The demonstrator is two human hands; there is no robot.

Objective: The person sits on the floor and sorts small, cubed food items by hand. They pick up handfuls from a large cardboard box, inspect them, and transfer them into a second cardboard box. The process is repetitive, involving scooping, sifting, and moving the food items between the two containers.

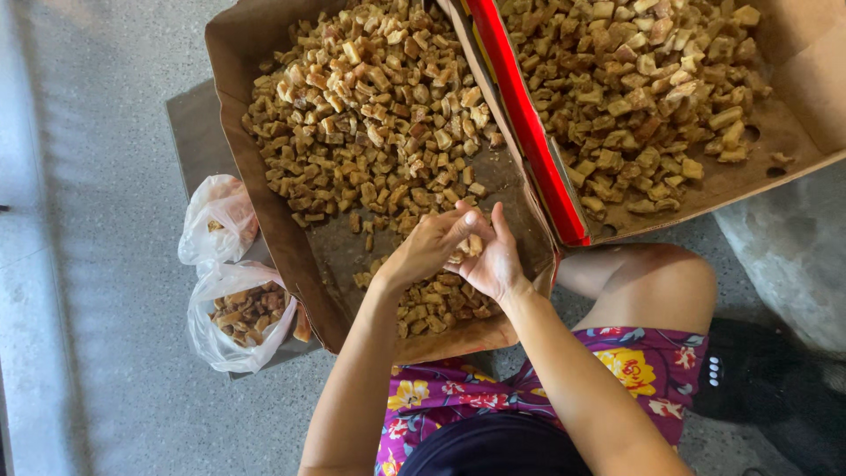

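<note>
Head view, looking straight down: both hands meet over the near end of a long cardboard box (264,189) full of small golden-brown chunks (370,106). The left hand (425,251) curls its fingers down and pinches one chunk (473,244) against the right hand (493,260), whose palm is cupped upward with its fingers raised around the piece. The chunk is mostly hidden between the fingers, so its long axis cannot be told for sure; it seems to point up toward the far end of the box.

The box runs lengthwise away from the person, tilted a little leftward at the far end. Its chunks are heaped at the far end and again in a small pile under the hands, with bare brown floor between. A second box (793,132) lies just to the right, touching the first along a flap edged by a bright red strip (529,123); its chunks fill the far part, bare cardboard shows near its front edge.

Left of the first box, two thin clear plastic bags sit on a dark board: the nearer bag (238,317) open and holding chunks, the farther bag (220,220) crumpled and nearly flat.

Grey speckled floor (106,264) lies open to the left. The person's knee (652,282) and flowered shorts (617,361) sit just under the boxes' near edges.
</note>
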